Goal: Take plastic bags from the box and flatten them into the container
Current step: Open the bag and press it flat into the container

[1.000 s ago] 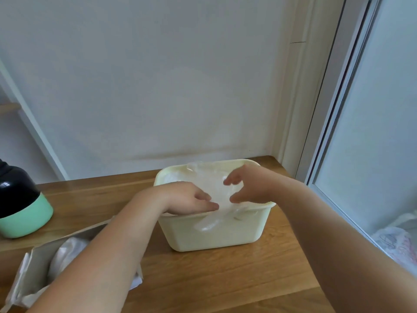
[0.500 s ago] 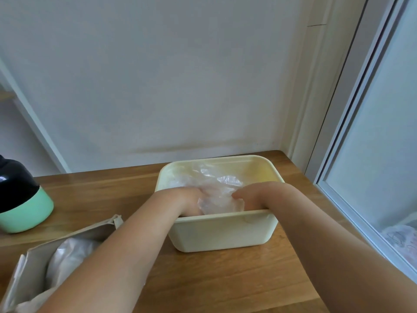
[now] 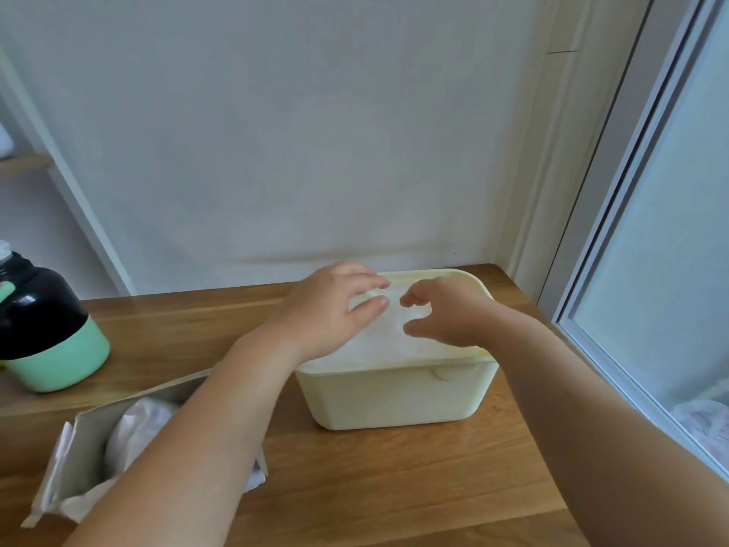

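A cream plastic container [image 3: 394, 400] stands on the wooden table near the right corner. Clear crumpled plastic bags [image 3: 378, 345] fill it up to the rim. My left hand [image 3: 327, 309] hovers over its left half, fingers stretched out and thumb apart from them. My right hand [image 3: 445, 309] hovers over the right half with fingers loosely curled and a gap to the thumb. The fingertips of both hands are close to the plastic; no pinch shows. At the lower left lies the open cardboard box [image 3: 86, 440] with white bags [image 3: 138, 424] inside, partly hidden by my left forearm.
A black and mint-green bottle [image 3: 43, 329] stands at the table's left edge. A white wall runs behind the table [image 3: 394, 487]. A window frame [image 3: 615, 270] borders the table on the right.
Both hands were pressed down into the bags inside the container half a second ago. They have risen above the rim and moved toward the far side.
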The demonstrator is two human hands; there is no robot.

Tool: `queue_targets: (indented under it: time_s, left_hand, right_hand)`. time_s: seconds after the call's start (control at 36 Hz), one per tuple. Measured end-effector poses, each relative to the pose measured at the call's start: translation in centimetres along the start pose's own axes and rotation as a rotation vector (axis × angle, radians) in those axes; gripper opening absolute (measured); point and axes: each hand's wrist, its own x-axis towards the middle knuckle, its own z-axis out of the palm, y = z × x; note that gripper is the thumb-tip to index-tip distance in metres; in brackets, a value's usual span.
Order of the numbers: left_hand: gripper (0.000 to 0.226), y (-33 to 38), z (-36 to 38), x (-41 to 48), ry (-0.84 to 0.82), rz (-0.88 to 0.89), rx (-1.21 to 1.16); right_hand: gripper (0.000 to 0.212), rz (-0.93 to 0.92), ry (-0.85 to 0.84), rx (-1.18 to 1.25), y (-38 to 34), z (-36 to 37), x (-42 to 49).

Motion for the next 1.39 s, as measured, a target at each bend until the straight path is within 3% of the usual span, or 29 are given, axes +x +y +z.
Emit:
queue_targets:
  time_s: [0.17,0.28,0.39,0.47,0.58,0.72,0.92,1.14,1.25,1.39]
  left_hand:
    - [0.053,-0.4,1.4,1.1,-0.57,-0.202,0.335]
    - [0.045,-0.5,2.4,1.7,-0.759,-0.229,0.426]
    - [0.044,-0.2,3.2,2.2,-0.828,-0.244,0.408]
    - [0.039,-0.6,3.0,2.0,-0.744,-0.26,0.36]
    - [0.049,-1.1,1.1,1.1,-0.433,-0.27,0.236]
    - [0.036,-1.9,-1.3,-1.6,-0.101,-0.246,0.156]
    - [0.021,-2.6,-3.9,-7.3,0.053,-0.291,-0.01]
    - [0.023,-5.3,-7.0,-15.0,0.087,-0.432,0.067]
    - [0.033,-6.6,-7.2,-16.9,-0.089,-0.557,0.156]
    - [0.016,-7.1,-6.8,-16.6,-0.295,-0.594,0.314]
  right_hand:
    - [0.087,0.058,-0.244,-0.089,0.8,1.1,0.6]
    - [0.08,0.161,-0.469,-0.193,1.3,1.5,1.2]
    - [0.069,0.141,-0.512,-0.271,1.2,1.6,1.5]
    - [0.077,0.158,-0.448,-0.21,1.5,1.7,1.6]
    - [0.072,0.16,-0.259,-0.117,1.4,0.7,0.8]
    - [0.059,0.122,-0.025,-0.102,-0.3,-0.3,-1.1]
    - [0.043,-0.1,0.209,0.095,-6.1,0.7,-4.1]
    - [0.031,-0.282,0.199,0.391,-13.8,6.1,-4.7]
    - [0.031,-0.313,0.137,0.372,-16.1,9.1,-4.1]
    - [0.041,-0.279,0.049,0.268,-16.8,11.6,-3.4]
